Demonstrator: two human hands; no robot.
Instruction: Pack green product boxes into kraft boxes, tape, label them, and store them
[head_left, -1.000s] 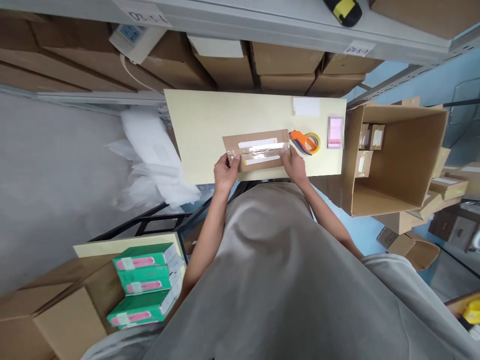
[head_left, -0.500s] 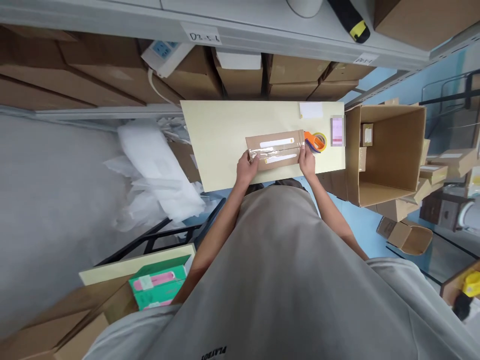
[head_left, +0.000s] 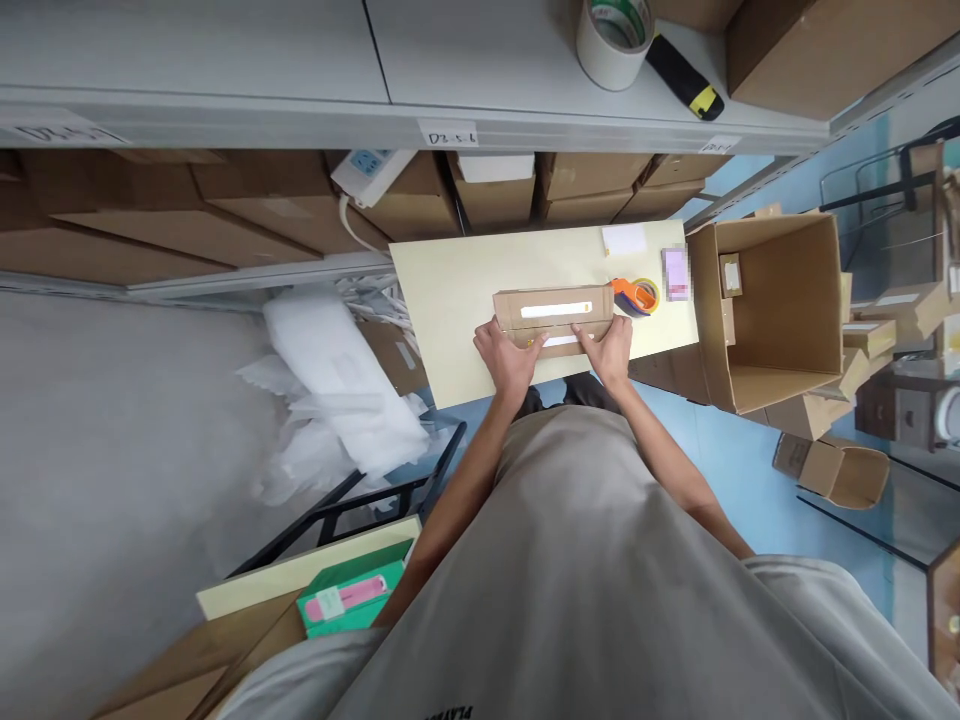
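Note:
A flat brown cardboard box [head_left: 555, 308] with white labels and clear tape lies on the pale yellow table [head_left: 450, 300]. My left hand [head_left: 508, 355] rests on the box's near left part with its fingers spread flat. On the near right part lies my right hand [head_left: 607, 345], fingers also stretched out and pressing down on the top. An orange tape dispenser [head_left: 634, 295] sits just right of the box.
A pink card [head_left: 675, 272] and a white slip [head_left: 624, 238] lie at the table's right end. An open carton [head_left: 780, 300] stands to the right. White packing film [head_left: 337, 380] is heaped at left. Green boxes [head_left: 352, 597] lie below left. A tape roll [head_left: 611, 35] sits on the shelf.
Both hands have shifted from gripping the box's two ends to lying flat on its near top. The camera has tilted up, showing more of the shelf.

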